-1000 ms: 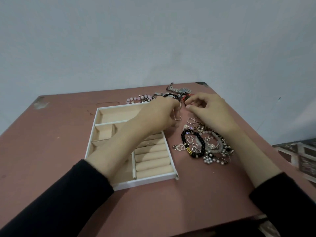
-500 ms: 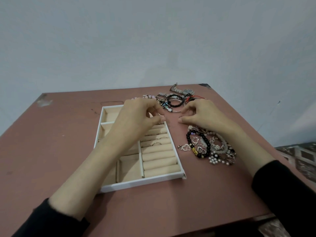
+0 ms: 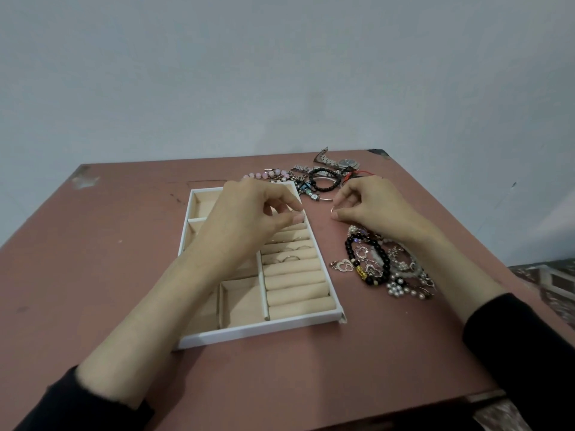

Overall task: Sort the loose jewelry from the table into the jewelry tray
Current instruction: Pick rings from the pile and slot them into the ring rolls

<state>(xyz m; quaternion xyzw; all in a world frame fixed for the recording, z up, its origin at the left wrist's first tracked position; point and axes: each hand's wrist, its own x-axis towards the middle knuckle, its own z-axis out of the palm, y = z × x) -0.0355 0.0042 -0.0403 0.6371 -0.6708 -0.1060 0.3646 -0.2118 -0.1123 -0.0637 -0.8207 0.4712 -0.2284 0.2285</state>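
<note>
A white jewelry tray (image 3: 258, 331) with beige compartments and ring rolls lies on the reddish table. A few rings (image 3: 291, 259) sit between the rolls. My left hand (image 3: 249, 219) hovers over the tray's far right part, thumb and fingertips pinched together above the top rolls; whether a ring is between them I cannot tell. My right hand (image 3: 370, 206) rests on the table just right of the tray and pinches a small ring (image 3: 333, 209). Loose jewelry lies in two heaps: black bead bracelet, heart pendants and pearls (image 3: 379, 265) by my right wrist, bracelets and a watch (image 3: 323, 178) at the far edge.
The table (image 3: 93, 259) ends at a wall behind and drops off at the right, where a patterned floor (image 3: 553, 281) shows. A pink bead bracelet (image 3: 267, 175) lies just beyond the tray's far edge.
Both hands came back from the far heap toward me. The left hand moved over the tray's ring rolls; the right hand settled beside the tray holding a ring.
</note>
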